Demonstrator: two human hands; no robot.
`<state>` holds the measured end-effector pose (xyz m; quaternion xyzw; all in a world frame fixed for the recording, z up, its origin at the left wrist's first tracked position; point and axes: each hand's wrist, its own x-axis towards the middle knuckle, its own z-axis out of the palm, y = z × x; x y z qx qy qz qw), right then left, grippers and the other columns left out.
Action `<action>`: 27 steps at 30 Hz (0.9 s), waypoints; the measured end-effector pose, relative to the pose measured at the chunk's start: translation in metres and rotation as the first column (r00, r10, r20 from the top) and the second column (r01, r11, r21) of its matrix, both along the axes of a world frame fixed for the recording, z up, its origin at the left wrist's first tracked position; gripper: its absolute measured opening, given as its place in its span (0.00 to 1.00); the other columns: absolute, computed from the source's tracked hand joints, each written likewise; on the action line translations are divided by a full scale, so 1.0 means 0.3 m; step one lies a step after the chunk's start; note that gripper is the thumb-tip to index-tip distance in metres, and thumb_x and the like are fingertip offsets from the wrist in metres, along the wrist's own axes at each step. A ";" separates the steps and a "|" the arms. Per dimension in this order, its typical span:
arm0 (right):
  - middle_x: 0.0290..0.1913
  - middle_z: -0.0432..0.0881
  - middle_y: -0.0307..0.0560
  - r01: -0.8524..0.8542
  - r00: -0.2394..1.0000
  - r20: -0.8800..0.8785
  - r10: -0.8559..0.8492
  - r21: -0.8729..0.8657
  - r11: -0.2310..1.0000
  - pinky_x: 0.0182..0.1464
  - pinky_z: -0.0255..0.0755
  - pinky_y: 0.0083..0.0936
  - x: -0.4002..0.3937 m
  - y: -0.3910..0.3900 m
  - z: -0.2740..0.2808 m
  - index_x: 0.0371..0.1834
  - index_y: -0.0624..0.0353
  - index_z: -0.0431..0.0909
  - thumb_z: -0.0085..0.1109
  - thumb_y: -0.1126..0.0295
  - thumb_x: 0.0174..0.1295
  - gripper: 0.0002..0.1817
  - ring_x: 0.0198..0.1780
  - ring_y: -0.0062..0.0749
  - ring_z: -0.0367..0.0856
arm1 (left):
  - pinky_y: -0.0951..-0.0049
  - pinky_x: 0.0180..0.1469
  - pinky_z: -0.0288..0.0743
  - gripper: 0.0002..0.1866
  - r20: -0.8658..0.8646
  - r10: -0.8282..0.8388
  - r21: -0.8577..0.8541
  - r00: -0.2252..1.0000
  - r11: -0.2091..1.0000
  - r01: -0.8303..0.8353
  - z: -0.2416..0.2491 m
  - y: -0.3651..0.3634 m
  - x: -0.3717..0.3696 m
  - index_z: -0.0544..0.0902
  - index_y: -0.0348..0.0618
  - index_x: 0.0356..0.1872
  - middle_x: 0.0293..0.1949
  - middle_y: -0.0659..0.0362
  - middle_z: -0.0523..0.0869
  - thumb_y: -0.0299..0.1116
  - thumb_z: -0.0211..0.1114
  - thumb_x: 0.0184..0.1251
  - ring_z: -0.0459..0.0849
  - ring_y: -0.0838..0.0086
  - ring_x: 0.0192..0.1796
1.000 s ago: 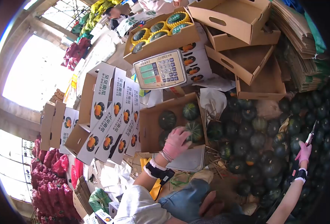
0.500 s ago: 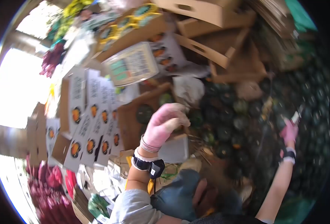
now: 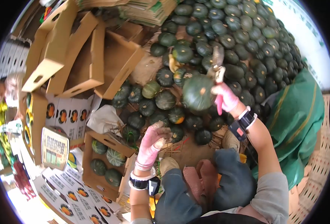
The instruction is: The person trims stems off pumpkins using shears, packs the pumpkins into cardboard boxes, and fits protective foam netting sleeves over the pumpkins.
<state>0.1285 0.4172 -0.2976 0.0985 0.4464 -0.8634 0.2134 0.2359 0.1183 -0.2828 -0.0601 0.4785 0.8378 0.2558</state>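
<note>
My right hand, in a pink glove, is closed on a tool with a metal blade that points up and away from me. Just left of it, a large green pumpkin hangs over the others; whether my fingers also touch it is unclear. My left hand, also gloved, is raised with curled, parted fingers and holds nothing. It is near the dark pumpkins and the open cardboard box that contains several green pumpkins.
Empty cardboard trays are stacked at the upper left. A large pile of pumpkins fills the upper right. On the right are a green cloth and a woven basket. A scale display and another person are at the left.
The view has swung toward the pumpkin pile. My right hand, still with the tool, is now beside a large pumpkin. My left hand appears lower, with its fingers more parted.
</note>
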 end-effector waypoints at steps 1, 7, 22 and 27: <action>0.46 0.80 0.45 -0.133 0.991 0.010 0.133 0.023 0.991 0.48 0.74 0.24 0.047 -0.005 0.032 0.52 0.67 0.71 0.57 0.75 0.49 0.23 0.44 0.29 0.80 | 0.58 0.59 0.71 0.45 0.030 -0.002 0.017 1.000 1.000 0.001 -0.005 0.045 -0.015 0.58 0.40 0.66 0.57 0.46 0.70 0.50 0.71 0.52 0.73 0.60 0.58; 0.55 0.68 0.37 -0.333 0.937 -0.100 0.335 0.035 0.942 0.60 0.61 0.25 0.233 -0.047 -0.075 0.63 0.62 0.62 0.65 0.75 0.44 0.38 0.57 0.24 0.64 | 0.66 0.62 0.66 0.47 0.112 -0.126 0.225 0.986 0.969 0.098 -0.055 0.249 -0.038 0.59 0.38 0.66 0.56 0.56 0.73 0.50 0.74 0.50 0.72 0.68 0.59; 0.42 0.74 0.41 -0.059 0.986 -0.091 0.138 0.589 0.806 0.49 0.70 0.26 0.280 0.200 -0.074 0.45 0.59 0.66 0.66 0.79 0.42 0.26 0.45 0.25 0.72 | 0.69 0.56 0.71 0.40 -0.053 0.140 -0.192 0.989 0.970 -0.148 -0.246 0.300 -0.047 0.67 0.38 0.57 0.51 0.55 0.77 0.35 0.79 0.43 0.76 0.71 0.52; 0.44 0.79 0.46 0.351 0.932 -0.094 -0.349 0.467 0.812 0.42 0.71 0.21 0.241 0.363 -0.078 0.44 0.60 0.69 0.60 0.81 0.46 0.20 0.39 0.23 0.75 | 0.64 0.54 0.73 0.31 -0.208 0.011 -0.817 0.978 0.549 -0.179 -0.280 0.199 -0.163 0.70 0.37 0.58 0.48 0.49 0.79 0.41 0.69 0.56 0.80 0.60 0.48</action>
